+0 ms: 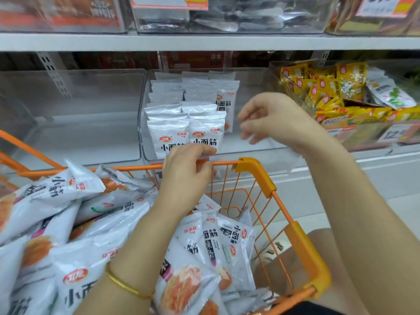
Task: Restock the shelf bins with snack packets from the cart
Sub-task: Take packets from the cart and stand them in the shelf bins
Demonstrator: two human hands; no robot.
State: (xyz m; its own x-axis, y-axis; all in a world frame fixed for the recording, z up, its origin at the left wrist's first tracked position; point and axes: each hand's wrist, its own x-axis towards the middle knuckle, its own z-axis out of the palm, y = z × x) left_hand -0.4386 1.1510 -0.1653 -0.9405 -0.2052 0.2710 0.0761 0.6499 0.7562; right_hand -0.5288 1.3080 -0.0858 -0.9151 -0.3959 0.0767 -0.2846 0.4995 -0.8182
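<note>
Two rows of snack packets (186,123) stand upright inside the clear bin (261,147). The left hand (186,178) is at the bin's front wall, its fingers (200,152) bent over the front packets; a pinch I cannot confirm. The right hand (270,119) hovers before the bin, fingers loosely curled, empty. Below the bin, the orange cart (256,171) holds loose packets (91,223).

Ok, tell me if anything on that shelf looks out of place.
One thing: in the right bin, a white-and-green packet lies on a loose heap of yellow packets, so it looks misplaced. The white packets in the middle bin stand in tidy rows.
</note>
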